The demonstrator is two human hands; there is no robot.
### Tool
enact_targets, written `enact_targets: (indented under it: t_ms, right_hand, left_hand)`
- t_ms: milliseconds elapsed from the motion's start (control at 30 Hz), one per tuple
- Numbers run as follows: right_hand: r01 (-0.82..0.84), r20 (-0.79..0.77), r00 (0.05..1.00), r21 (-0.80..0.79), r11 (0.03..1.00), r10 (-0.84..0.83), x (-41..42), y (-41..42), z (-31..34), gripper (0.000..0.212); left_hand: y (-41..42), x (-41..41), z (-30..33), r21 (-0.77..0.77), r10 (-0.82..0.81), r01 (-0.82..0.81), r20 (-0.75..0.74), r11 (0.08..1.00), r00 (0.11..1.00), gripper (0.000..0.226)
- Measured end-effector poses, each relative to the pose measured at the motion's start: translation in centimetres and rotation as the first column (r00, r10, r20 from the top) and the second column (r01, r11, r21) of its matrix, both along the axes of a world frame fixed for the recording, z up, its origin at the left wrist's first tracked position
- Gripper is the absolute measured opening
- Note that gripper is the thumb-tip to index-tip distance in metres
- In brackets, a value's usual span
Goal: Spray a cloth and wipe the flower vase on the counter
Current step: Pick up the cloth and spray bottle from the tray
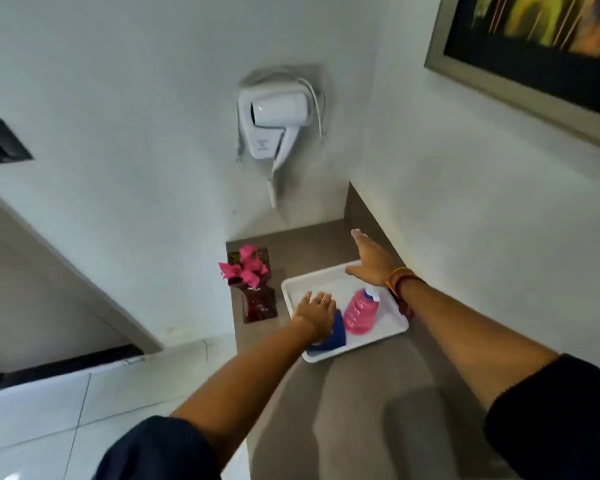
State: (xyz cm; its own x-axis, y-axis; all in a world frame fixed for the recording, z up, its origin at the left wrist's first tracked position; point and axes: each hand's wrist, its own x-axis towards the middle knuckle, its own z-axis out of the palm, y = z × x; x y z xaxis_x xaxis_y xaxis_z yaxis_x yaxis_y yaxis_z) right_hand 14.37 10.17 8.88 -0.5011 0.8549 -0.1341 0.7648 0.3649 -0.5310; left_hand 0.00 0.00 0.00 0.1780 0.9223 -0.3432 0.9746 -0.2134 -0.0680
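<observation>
A dark red glass vase [259, 304] with pink flowers [246, 266] stands at the left edge of the brown counter [361, 393]. To its right lies a white tray [392, 329]. A pink spray bottle [361, 311] with a white nozzle and a blue cloth [333, 336] lie in the tray. My left hand [315, 311] rests flat on the blue cloth, fingers spread. My right hand [371, 259] hovers open over the tray's far corner, beyond the bottle, holding nothing.
A white hair dryer [274, 128] hangs on the wall above the counter's back end. A framed picture [534, 46] hangs on the right wall. The counter drops off on the left to a white tiled floor [66, 410].
</observation>
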Motion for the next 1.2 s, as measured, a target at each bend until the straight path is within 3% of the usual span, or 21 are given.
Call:
enact_targets:
  t_ms: [200,300,533,700,833,900,1000,1200]
  right_hand:
    - [0.211,-0.297,0.906,-0.302,0.93,-0.302,3.7,-2.4,-7.4,0.12]
    - [0.188,-0.407,0.856,-0.333,0.924,-0.32,3.8,-2.4,-10.0,0.115]
    - [0.034,-0.413,0.91,-0.031,0.999,-0.044,3.1,-0.2,-12.5,0.107]
    - [0.089,-0.457,0.888,0.046,0.995,-0.058,3.2,-0.9,-13.6,0.095]
    - [0.145,-0.393,0.916,0.127,0.981,-0.084,2.7,-0.6,-13.9,0.091]
    - [0.256,-0.442,0.879,0.117,0.96,-0.18,2.1,-0.1,-13.9,0.071]
    - [0.388,-0.598,0.729,-0.04,0.921,-0.333,0.6,0.7,-13.3,0.036]
    - [0.334,-0.587,0.772,0.048,0.941,-0.244,-1.6,-0.3,-10.1,0.026]
  left_hand:
    - [-0.1,1.2,-5.9,-0.204,0.054,-0.043,0.051,0.978,0.997,0.061]
    - [0.5,0.8,-8.1,-0.204,0.037,-0.025,0.057,0.979,0.998,0.061]
    - [0.8,1.0,-10.8,-0.11,0.035,-0.028,0.059,0.994,0.998,0.061]
    - [0.5,0.8,-11.5,-0.052,0.027,-0.024,0.065,0.998,0.997,0.063]
    - [0.3,0.5,-11.9,-0.001,-0.001,0.001,0.054,1.0,0.999,0.061]
    - [0.3,0.6,-11.9,0.012,-0.011,0.011,0.053,1.0,0.999,0.06]
    - [0.4,0.5,-11.2,0.071,-0.007,0.003,0.062,0.997,0.998,0.057]
    - [-0.7,-1.0,-7.2,0.327,0.01,-0.041,0.097,0.944,0.995,0.054]
